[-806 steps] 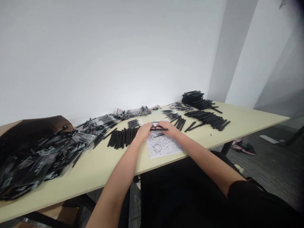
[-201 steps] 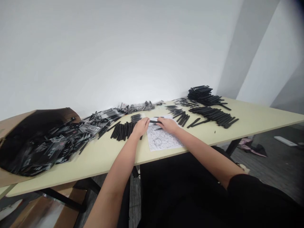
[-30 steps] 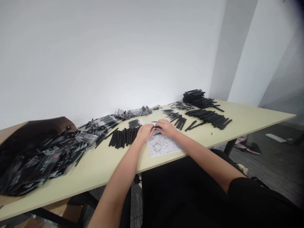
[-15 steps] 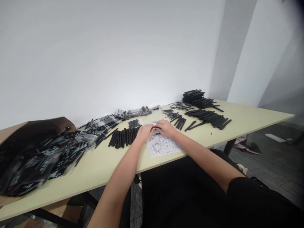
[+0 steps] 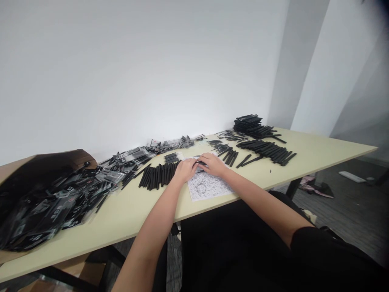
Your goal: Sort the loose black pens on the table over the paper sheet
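My left hand (image 5: 185,170) and my right hand (image 5: 212,164) meet over a white sheet (image 5: 209,187) covered in black line patterns. Fingers of both hands are closed around a slim black stick-like piece (image 5: 200,162), mostly hidden beneath them. Just left of my left hand lies a row of thick black sticks (image 5: 156,176). Behind it is a small group of thin dark rods (image 5: 172,157). Beyond my right hand are thin dark rods (image 5: 219,146) and a few thicker black sticks (image 5: 230,156).
A cardboard box with a black lining (image 5: 57,162) and glossy black-and-clear packets (image 5: 60,211) takes up the table's left end. More clear packets (image 5: 133,156) run along the wall. At the right lie a fanned row (image 5: 267,150) and a stacked pile (image 5: 247,123) of black sticks.
The fingers of my right hand have shifted very slightly over the black piece. Everything else on the table looks the same.
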Tool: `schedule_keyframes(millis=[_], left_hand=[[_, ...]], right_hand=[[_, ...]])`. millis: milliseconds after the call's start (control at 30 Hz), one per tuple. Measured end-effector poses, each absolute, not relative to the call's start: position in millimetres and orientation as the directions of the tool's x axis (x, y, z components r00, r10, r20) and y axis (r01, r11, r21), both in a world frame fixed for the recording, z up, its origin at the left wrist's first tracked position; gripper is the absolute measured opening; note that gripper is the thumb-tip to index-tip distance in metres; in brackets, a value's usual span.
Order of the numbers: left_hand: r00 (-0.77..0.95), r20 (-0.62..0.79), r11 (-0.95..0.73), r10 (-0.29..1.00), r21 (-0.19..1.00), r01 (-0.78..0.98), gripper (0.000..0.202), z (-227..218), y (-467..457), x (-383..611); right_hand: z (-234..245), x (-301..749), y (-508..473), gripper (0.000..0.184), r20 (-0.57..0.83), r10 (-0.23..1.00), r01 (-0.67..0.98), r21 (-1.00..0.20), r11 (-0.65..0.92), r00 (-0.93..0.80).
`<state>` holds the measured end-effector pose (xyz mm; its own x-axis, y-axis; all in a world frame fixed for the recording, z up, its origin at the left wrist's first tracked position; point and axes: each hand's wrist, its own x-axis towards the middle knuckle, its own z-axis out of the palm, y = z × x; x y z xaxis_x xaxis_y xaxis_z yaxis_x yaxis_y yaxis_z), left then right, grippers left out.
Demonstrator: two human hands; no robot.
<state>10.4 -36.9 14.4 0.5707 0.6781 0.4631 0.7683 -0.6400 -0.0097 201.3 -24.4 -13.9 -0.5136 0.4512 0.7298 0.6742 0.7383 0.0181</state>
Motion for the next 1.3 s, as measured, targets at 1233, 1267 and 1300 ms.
schedule_keyframes(millis=[1233,1267,1300], left_hand=[[0.576,0.444,-0.612,0.687,-0.076,0.788,0.025,14.0,-36.5,11.8],[0.577,0.44,-0.612,0.688,-0.077,0.787,0.025,14.1,-36.5,11.9],[0.579,0.435,-0.612,0.69,-0.077,0.787,0.025,14.1,-36.6,12.1]], right_hand=[[-11.1,202.1,-22.9,0.009,0.766,0.409,0.624,-0.014,0.781,-0.495],[-11.1,202.3,-23.0,0.009,0.769,0.41,0.622,-0.02,0.783,-0.491],[-11.2,202.7,-23.0,0.009,0.77,0.41,0.619,-0.025,0.785,-0.488]])
